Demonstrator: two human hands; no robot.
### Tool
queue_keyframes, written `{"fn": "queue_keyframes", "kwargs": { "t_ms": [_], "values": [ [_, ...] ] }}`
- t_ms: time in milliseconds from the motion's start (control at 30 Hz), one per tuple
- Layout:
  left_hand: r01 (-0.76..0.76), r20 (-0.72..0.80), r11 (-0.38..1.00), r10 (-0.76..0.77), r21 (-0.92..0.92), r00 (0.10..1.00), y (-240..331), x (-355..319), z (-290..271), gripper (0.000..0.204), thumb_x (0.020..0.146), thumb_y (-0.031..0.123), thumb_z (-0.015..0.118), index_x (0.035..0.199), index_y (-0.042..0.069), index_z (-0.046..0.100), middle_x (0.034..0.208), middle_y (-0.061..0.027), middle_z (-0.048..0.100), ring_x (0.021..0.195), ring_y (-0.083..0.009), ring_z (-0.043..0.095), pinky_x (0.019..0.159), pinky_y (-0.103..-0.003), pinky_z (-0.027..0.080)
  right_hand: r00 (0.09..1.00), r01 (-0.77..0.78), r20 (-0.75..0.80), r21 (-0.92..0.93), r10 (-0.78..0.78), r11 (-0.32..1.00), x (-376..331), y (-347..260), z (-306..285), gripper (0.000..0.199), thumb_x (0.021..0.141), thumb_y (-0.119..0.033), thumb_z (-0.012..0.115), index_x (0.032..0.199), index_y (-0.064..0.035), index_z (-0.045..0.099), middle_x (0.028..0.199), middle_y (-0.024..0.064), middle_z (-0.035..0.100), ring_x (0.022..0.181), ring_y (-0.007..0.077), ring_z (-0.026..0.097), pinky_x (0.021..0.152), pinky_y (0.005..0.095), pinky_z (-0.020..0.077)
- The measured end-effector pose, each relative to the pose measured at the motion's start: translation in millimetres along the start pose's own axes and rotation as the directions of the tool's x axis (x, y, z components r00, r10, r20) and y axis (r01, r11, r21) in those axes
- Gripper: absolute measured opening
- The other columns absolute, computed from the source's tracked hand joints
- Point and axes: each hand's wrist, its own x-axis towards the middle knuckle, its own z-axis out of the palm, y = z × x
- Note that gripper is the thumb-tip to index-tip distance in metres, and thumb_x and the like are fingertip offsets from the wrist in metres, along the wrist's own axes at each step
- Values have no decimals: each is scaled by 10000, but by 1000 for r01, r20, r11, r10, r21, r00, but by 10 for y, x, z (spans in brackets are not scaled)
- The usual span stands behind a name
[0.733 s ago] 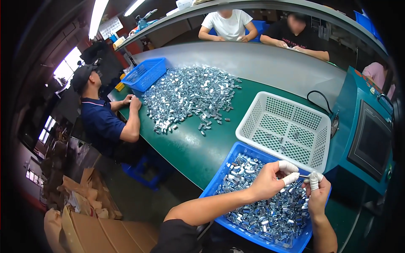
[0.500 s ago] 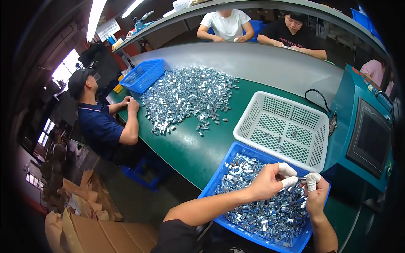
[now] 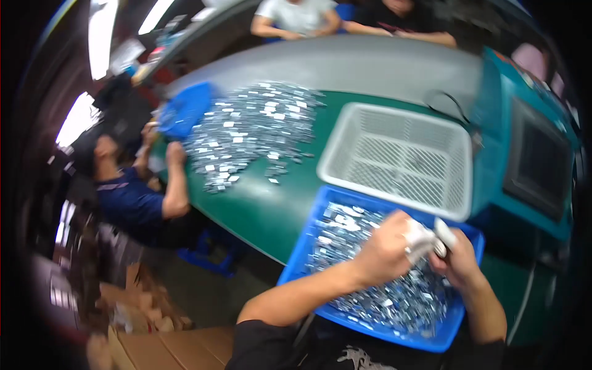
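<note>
My left hand [image 3: 385,246] and my right hand [image 3: 459,262] meet over a blue tray [image 3: 301,245] full of small shiny metal parts [image 3: 345,231]. White covers sit on several fingertips. The fingertips of both hands press together around a small metal piece [image 3: 439,248], which is too blurred to make out. Both forearms come up from the lower edge. The whole picture is smeared by motion.
A white mesh basket [image 3: 338,148] stands just beyond the tray. A big heap of metal parts [image 3: 246,129] lies on the green table [image 3: 265,209], with a blue bin [image 3: 185,111] and a seated person [image 3: 135,206] at left. A teal machine [image 3: 536,160] stands at right. Cardboard boxes [image 3: 166,348] are below.
My two hands, a little apart before, have come together with fingertips touching. The view has swung and blurred, so everything looks nearer.
</note>
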Motion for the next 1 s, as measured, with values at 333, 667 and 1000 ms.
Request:
{"fn": "queue_keyframes", "kwargs": {
  "t_ms": [333,667,1000],
  "values": [
    [234,40,960,-231,-155,972,53,83,38,276,704,-6,720,968,10,641,763,-45,602,698,-128,529,627,-241,425,935,-194,340,245,103,950,44,13,-66,446,968,-402,327,710,-74,484,535,8,428,426,72,331,383,220,265],
    [172,33,981,-169,-89,985,104,55,55,271,698,10,721,961,23,655,758,-47,609,666,-147,521,597,-257,422,951,-188,286,244,114,951,-10,33,-41,451,964,-401,314,935,-15,545,512,-5,376,410,72,287,383,222,236],
    [470,-288,879,-472,-78,833,-538,209,-220,330,813,18,633,1136,-11,577,830,-36,604,692,-60,518,607,-198,444,986,121,-151,316,-76,941,67,-9,-27,509,960,-401,383,552,-97,395,504,-19,360,415,58,265,376,214,224]
  ]
}}
